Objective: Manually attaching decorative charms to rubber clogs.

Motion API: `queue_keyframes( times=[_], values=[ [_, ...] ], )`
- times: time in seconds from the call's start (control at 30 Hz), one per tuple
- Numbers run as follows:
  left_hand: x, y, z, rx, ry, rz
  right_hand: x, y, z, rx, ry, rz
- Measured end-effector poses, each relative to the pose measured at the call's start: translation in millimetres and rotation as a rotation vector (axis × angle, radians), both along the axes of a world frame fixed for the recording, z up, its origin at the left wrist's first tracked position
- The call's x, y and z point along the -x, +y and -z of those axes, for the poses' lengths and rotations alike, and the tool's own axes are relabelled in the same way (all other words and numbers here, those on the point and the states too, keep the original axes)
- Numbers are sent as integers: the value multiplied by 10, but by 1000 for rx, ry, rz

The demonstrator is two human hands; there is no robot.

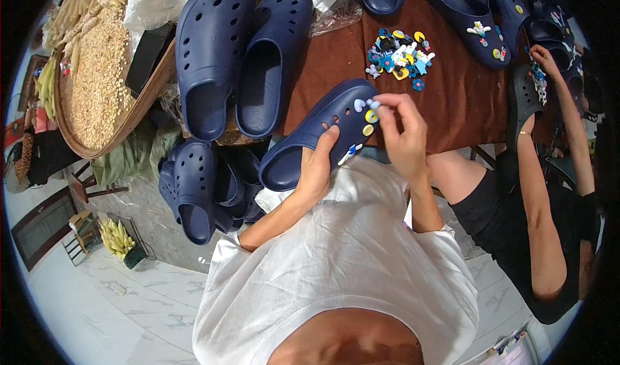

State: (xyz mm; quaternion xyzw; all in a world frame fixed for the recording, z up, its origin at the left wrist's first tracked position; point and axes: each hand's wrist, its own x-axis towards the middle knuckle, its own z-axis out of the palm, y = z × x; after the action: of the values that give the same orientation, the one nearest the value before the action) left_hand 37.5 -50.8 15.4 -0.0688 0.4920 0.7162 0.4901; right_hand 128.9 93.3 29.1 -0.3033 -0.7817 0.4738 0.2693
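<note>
Left hand: grip wrapped around the side of a navy clog, thumb on the upper, holding it tilted at centre frame, above the person's white shirt.
Right hand: fingertips pressed together, pinching a small pale-blue charm right at the toe of the held clog.
Clog, held: toe points to the upper right; a yellow charm and other small charms already sit in holes on its upper.
Charm pile: loose heap, blue, yellow and white pieces, on the brown desk, upper centre-right, apart from the hands.
Clog pair: two navy clogs side by side, upper centre-left, no charms visible.
Clog stack: more navy clogs heaped below the desk edge, centre left.
Basket: shallow round tray of pale grain, upper left.
Second person: seated at right, dark clothes; one hand raised to a dark clog with charms at upper right.
</note>
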Motion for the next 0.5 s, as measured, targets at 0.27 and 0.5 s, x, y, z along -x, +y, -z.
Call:
queue_keyframes(
  times=[0.27, 0.5],
  values=[
    [-118, -3, -29, -12, 69, -24, 119, -258, 23, -207, -71, -26],
    [-108, -10, -74, -1, 113, -26, 100, -217, 27, -89, -42, -1]
  ],
)
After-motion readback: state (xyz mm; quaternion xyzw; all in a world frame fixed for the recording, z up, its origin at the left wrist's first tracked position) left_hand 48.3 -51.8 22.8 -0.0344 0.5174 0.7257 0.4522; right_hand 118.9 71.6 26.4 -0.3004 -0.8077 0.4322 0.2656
